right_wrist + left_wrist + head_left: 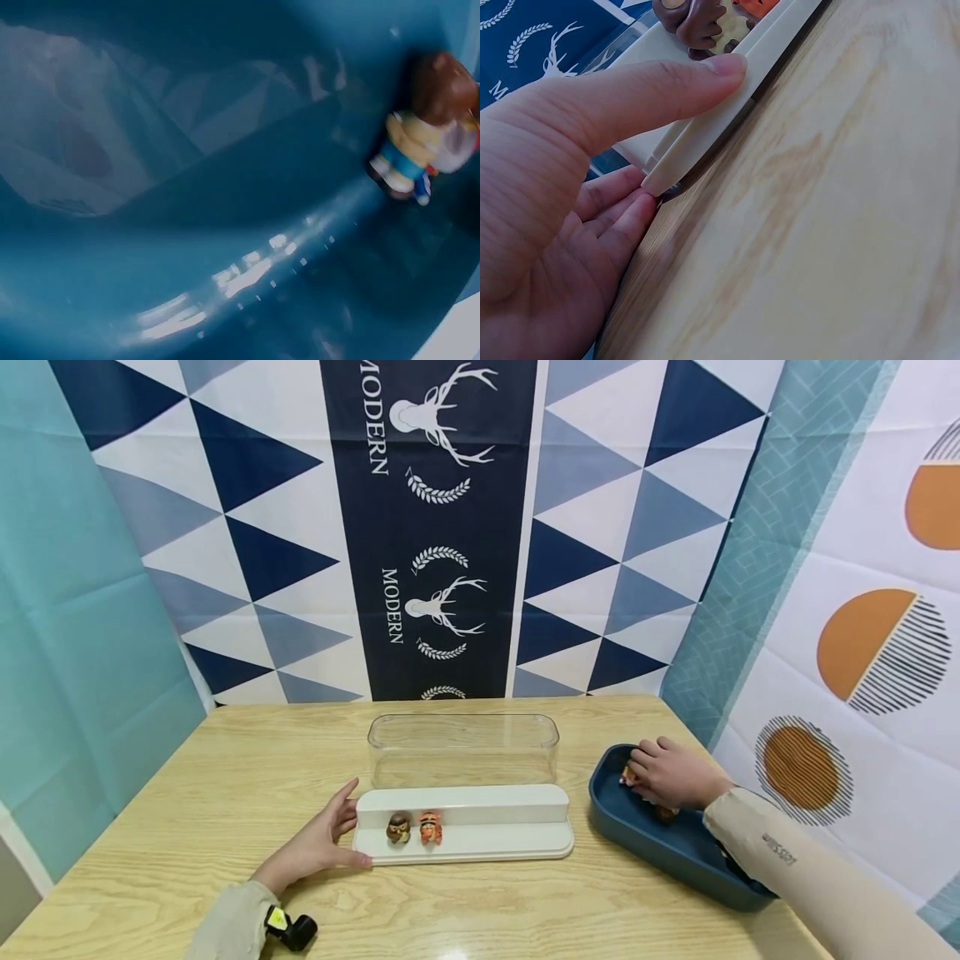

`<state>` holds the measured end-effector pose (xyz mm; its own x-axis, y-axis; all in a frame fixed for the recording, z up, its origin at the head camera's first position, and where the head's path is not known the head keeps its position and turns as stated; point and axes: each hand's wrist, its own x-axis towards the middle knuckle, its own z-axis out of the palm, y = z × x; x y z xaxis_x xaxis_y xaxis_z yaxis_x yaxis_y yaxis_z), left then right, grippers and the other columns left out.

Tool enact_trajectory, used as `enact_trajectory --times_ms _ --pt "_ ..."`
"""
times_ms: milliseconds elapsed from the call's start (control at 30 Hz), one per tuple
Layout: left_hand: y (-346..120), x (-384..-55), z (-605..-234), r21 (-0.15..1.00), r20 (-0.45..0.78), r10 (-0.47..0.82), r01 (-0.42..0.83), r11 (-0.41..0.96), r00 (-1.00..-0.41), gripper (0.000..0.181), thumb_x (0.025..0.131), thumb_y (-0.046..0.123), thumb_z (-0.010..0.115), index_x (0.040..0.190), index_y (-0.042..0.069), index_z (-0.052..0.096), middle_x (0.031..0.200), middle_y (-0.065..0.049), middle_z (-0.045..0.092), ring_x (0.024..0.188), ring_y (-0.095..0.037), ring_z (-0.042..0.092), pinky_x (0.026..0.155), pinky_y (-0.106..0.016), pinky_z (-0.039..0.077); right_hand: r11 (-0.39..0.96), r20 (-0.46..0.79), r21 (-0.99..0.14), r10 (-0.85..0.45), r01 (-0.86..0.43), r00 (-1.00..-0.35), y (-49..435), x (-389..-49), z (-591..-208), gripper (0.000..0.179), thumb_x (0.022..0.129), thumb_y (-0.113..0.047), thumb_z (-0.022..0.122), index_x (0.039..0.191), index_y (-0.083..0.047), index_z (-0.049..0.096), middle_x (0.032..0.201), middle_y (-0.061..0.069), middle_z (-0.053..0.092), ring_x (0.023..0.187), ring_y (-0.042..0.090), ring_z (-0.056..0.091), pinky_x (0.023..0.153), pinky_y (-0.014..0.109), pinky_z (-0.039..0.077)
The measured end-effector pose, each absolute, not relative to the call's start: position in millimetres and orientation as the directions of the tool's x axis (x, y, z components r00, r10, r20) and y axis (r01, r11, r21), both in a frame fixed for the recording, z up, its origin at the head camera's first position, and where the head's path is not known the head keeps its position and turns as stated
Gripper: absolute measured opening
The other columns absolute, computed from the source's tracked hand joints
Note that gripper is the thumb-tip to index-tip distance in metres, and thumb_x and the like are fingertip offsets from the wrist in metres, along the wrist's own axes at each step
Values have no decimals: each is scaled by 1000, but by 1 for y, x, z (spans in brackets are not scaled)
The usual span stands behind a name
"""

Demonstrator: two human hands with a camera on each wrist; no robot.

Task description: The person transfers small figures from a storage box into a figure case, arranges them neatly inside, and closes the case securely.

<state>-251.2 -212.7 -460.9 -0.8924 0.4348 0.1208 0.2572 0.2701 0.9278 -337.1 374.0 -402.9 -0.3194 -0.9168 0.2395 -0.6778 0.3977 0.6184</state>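
My left hand (324, 843) holds the left end of a white stepped display base (480, 847), thumb over the front rim and fingers round the side. In the left wrist view the thumb (671, 94) lies on top of the rim. An owl figurine (399, 829) and an orange tiger figurine (431, 828) stand on its lower step. My right hand (678, 772) reaches down into a dark blue tray (675, 858), fingers right at a small figurine (628, 775); whether they grip it I cannot tell. The right wrist view shows a brown-haired figurine (431, 124) against blue plastic.
A clear box-shaped cover (463, 756) stands directly behind the white base. Wooden tabletop (465, 910) extends in front of the base and to its left. Patterned cloth hangings (442, 527) rise behind the table and on both sides. The blue tray sits at the table's right edge.
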Motion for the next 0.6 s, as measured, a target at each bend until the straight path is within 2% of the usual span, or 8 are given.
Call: enact_trajectory --times_ms 167,333,600 --pt "-214 -251 -461 932 112 430 245 268 -896 129 70 4 90 156 -5 -5 144 -36 36 135 -52 34 114 -47 29 417 257 618 -909 -666 -329 370 -337 -410 29 79 -34 77 84 -8 64 82 6 54 77 24 47 59 37 39" --pt "-213 -251 -461 930 111 428 245 274 -897 129 70 6 90 156 -5 -5 144 -36 36 135 -52 34 114 -47 29 439 258 588 -898 -679 -358 368 -340 -413 27 80 -29 76 87 -6 64 82 7 54 76 24 47 60 37 38" --pt "-214 -250 -460 926 116 428 253 279 -896 129 71 7 90 156 -6 -5 143 -36 37 135 -52 34 114 -47 28 435 251 540 -901 -721 -355 365 -340 -415 28 75 -22 79 90 -5 62 81 5 57 76 22 47 62 34 42"
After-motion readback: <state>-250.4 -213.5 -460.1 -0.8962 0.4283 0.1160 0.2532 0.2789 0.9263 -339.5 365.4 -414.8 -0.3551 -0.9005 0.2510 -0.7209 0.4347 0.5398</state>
